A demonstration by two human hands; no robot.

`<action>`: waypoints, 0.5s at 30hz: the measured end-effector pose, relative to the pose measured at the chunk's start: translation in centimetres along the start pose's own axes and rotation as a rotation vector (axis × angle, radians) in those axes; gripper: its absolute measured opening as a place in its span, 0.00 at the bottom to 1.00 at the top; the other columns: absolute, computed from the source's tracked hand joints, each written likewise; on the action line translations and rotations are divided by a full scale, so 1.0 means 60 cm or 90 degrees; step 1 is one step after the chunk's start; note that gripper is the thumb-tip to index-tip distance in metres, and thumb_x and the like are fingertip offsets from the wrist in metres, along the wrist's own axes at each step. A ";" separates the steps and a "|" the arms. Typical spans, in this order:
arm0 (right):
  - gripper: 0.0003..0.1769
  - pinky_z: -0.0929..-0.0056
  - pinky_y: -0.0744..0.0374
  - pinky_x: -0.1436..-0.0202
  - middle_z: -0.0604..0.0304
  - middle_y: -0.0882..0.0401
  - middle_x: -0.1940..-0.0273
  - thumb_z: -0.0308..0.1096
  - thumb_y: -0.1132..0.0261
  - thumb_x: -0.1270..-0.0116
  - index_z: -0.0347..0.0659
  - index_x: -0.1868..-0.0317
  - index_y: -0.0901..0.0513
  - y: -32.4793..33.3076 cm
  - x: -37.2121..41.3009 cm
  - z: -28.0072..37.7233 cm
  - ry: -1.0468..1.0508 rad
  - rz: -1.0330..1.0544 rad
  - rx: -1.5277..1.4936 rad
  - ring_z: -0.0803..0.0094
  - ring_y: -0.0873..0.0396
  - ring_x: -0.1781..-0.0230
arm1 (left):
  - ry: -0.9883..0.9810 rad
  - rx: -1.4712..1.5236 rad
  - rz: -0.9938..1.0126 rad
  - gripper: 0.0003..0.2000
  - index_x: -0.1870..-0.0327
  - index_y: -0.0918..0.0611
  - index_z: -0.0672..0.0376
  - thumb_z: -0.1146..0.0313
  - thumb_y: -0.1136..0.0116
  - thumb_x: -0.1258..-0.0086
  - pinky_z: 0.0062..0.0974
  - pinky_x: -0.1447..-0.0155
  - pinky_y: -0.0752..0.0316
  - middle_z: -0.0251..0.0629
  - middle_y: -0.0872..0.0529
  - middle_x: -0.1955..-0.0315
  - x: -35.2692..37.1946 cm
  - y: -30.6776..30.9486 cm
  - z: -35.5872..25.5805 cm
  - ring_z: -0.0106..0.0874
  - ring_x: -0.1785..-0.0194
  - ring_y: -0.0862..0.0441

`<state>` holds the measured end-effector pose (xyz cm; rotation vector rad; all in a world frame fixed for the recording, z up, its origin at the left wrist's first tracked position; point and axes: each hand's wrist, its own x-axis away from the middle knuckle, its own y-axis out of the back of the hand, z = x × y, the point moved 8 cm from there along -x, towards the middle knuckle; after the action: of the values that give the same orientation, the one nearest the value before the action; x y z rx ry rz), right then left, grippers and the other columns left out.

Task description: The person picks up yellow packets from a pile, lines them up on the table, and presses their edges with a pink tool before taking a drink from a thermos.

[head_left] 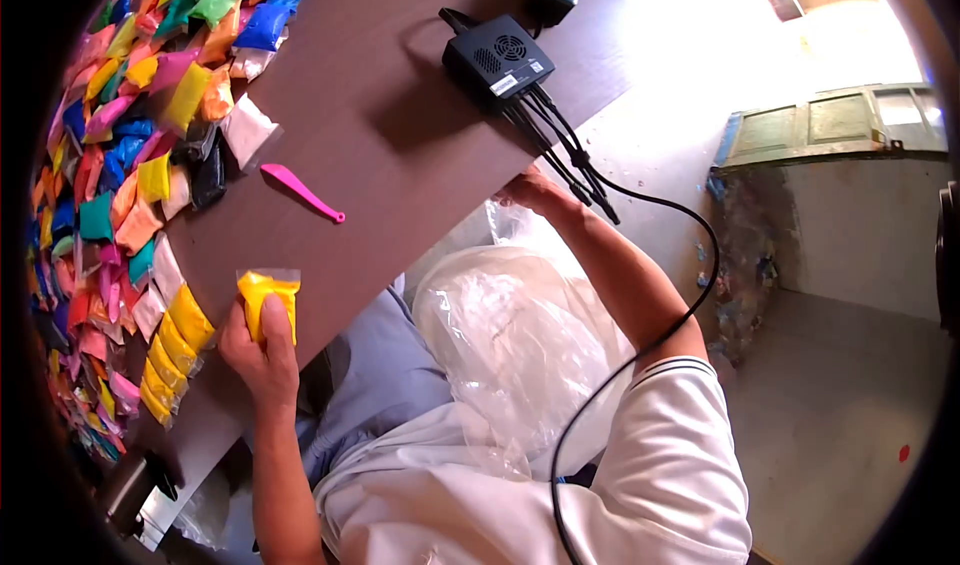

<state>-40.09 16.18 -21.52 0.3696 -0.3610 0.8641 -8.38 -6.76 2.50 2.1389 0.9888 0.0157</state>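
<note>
My left hand (pixel 258 350) presses a small yellow packet (pixel 267 293) against the brown table (pixel 400 135) near its front edge, thumb on top of the packet. A row of several more yellow packets (pixel 172 353) lies just left of that hand. My right hand (pixel 535 190) rests at the table's edge, by the black cables, gripping the top of a large clear plastic bag (pixel 510 335) that lies in my lap. A pink plastic stick (pixel 300 192) lies on the table between the hands.
A big heap of small coloured packets (pixel 130 125) covers the left side of the table. A black box (pixel 497 60) with cables (pixel 570 155) sits at the far edge; one cable runs down across my right arm. Concrete floor lies to the right.
</note>
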 end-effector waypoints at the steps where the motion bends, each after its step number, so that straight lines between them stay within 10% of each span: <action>1: 0.26 0.75 0.24 0.74 0.54 0.23 0.57 0.29 0.45 0.39 0.40 0.38 0.29 0.002 0.034 0.017 -0.033 0.009 0.012 0.69 0.22 0.70 | 0.006 0.030 0.002 0.18 0.64 0.22 0.68 0.57 0.48 0.29 0.27 0.65 0.29 0.41 0.20 0.75 -0.001 -0.001 0.001 0.32 0.70 0.22; 6: 0.16 0.70 0.19 0.59 0.57 0.20 0.57 0.30 0.52 0.31 0.37 0.50 0.21 -0.001 0.185 0.124 -0.144 -0.018 0.104 0.68 0.19 0.61 | 0.030 0.134 0.003 0.19 0.65 0.22 0.66 0.54 0.48 0.29 0.24 0.65 0.29 0.37 0.21 0.75 0.002 -0.001 0.010 0.26 0.71 0.24; 10: 0.15 0.70 0.21 0.58 0.51 0.18 0.64 0.26 0.52 0.39 0.37 0.66 0.16 -0.001 0.265 0.189 0.042 -0.077 0.358 0.67 0.20 0.62 | 0.043 0.229 0.024 0.20 0.66 0.24 0.65 0.52 0.47 0.30 0.24 0.67 0.29 0.38 0.23 0.76 0.001 0.004 0.008 0.29 0.73 0.25; 12: 0.14 0.67 0.23 0.47 0.53 0.17 0.64 0.22 0.53 0.43 0.37 0.72 0.18 -0.044 0.325 0.232 0.130 -0.099 0.423 0.56 0.22 0.46 | 0.032 0.252 0.018 0.20 0.67 0.25 0.65 0.52 0.47 0.31 0.24 0.68 0.30 0.38 0.24 0.77 0.004 0.007 0.011 0.28 0.74 0.26; 15: 0.07 0.61 0.26 0.40 0.42 0.23 0.48 0.19 0.47 0.46 0.37 0.72 0.22 -0.113 0.392 0.248 0.170 -0.042 0.413 0.49 0.27 0.39 | 0.029 0.287 -0.008 0.20 0.68 0.25 0.66 0.52 0.47 0.31 0.25 0.68 0.30 0.38 0.24 0.78 0.003 0.015 0.012 0.28 0.74 0.26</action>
<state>-23.06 21.04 0.96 0.8482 0.1916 0.9402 -7.42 -7.47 2.53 2.5481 1.1130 -0.1814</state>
